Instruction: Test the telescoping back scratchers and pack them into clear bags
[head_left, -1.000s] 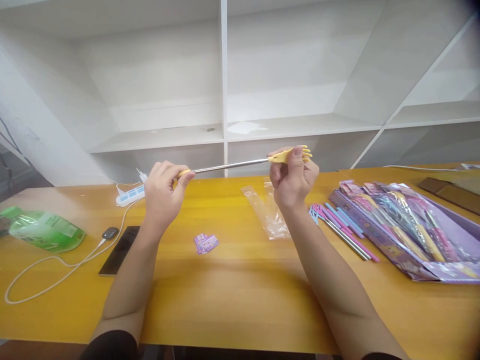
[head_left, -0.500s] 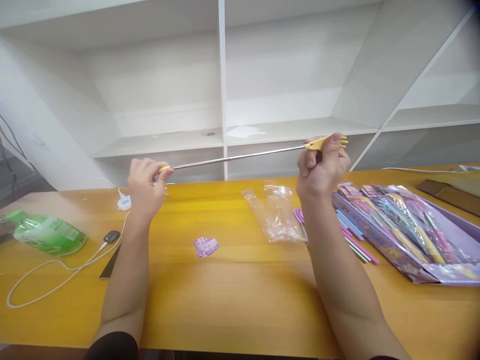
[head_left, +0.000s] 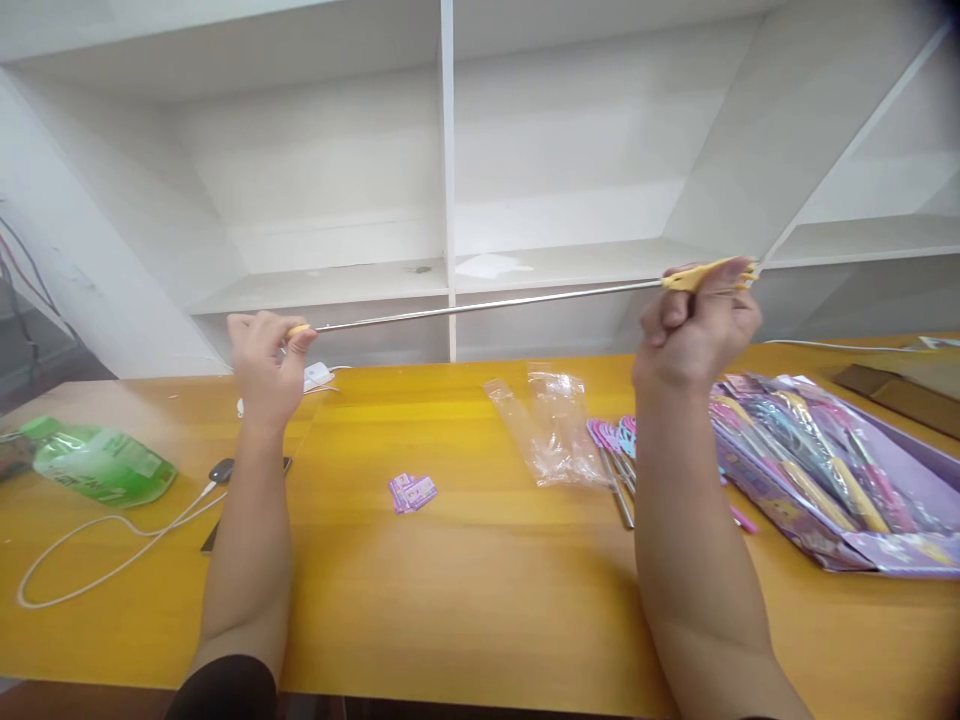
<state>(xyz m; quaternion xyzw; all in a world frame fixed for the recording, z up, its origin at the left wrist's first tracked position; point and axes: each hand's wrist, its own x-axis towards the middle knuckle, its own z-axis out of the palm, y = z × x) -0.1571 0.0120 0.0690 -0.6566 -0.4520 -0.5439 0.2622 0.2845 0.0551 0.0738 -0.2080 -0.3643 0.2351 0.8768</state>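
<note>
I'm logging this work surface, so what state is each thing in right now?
Yellow-ended metal rod: straight, held aloft between both hands
Left hand: closed on one end
Right hand: closed around the other end
Green bottle: lying on its side, capped
Purple cards: overlapping in a small pile
Purple box: open, holding wrapped items
Dark flat device: mostly hidden; on or off, cannot tell

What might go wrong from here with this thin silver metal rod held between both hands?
The left hand pinches only a small, rounded yellow tip, so it may slip free. The thin silver metal rod could bend if pulled hard, since the right hand grips the flat yellow head at its other end. A dropped rod might strike the clear, flat plastic bags nearby.
</note>
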